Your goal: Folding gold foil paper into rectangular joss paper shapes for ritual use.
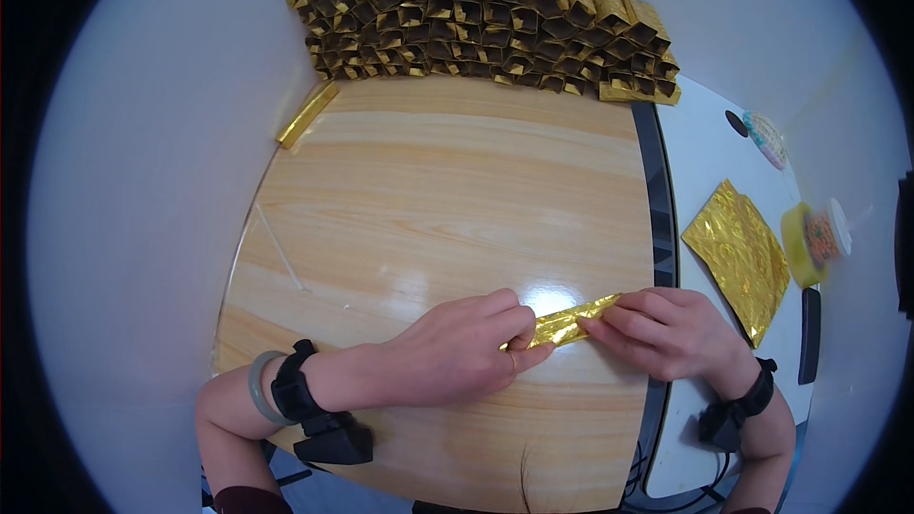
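Note:
A narrow folded strip of shiny gold foil paper point(569, 322) lies low over the front right of the wooden table, between my two hands. My left hand point(476, 343) pinches its left end, with the thumb in front and bent fingers behind. At its right end, my right hand point(664, 331) is closed on the strip with thumb and fingertips. Both palms and the paper's ends are partly hidden by the fingers. A stack of loose gold foil sheets point(738, 262) lies on the white table to the right of my right hand.
Many gold paper tubes point(457, 24) are piled along the back. One gold strip point(307, 116) lies at the wooden table's point(447, 190) far left edge, a thin white stick point(281, 247) nearer. On the white table point(695, 143) stand a yellow tape roll point(802, 246) and a white-lidded tub point(826, 233).

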A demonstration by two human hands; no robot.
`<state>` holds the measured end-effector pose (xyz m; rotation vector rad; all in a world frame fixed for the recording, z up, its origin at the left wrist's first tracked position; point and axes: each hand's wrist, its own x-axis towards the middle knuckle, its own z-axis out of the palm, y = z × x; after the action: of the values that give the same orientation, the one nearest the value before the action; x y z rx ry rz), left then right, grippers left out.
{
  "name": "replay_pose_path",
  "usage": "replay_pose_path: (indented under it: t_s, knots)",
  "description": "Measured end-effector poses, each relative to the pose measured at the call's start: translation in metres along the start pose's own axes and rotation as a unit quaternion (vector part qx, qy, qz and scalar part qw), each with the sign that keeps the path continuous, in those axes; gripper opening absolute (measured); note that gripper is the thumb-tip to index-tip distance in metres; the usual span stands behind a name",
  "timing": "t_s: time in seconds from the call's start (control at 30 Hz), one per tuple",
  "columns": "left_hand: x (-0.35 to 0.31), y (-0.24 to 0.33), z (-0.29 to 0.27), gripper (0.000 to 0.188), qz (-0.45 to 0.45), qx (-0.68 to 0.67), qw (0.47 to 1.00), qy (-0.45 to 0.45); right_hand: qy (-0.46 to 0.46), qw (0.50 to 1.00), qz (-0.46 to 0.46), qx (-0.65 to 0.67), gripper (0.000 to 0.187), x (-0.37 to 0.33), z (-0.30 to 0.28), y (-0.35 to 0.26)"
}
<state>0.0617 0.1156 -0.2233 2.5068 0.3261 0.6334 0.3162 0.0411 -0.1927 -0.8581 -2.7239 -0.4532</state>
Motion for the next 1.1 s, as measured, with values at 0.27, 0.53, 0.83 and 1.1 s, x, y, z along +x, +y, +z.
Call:
replay_pose_path:
  t_s: [0.27, 0.53, 0.83, 1.1]
  knots:
    - [-0.003, -0.005, -0.001, 0.019, -0.001, 0.029, 0.997, -0.07, -0.04, 0.999, 0.007, -0.017, 0.038, -0.011, -0.002, 0.003]
    - [0.001, -0.004, -0.008, 0.041, 0.058, 0.042, 0.991, -0.113, -0.061, 0.997, 0.03, -0.025, 0.032, -0.011, -0.01, -0.004]
    - [0.002, -0.002, -0.014, 0.047, 0.064, 0.036, 0.982, -0.172, -0.141, 0.968, 0.196, 0.071, 0.064, 0.009, -0.03, -0.034]
    - [0.001, 0.003, -0.016, 0.044, 0.065, 0.052, 0.981, -0.176, -0.222, 0.948, 0.224, 0.037, 0.103, 0.013, -0.025, -0.057]
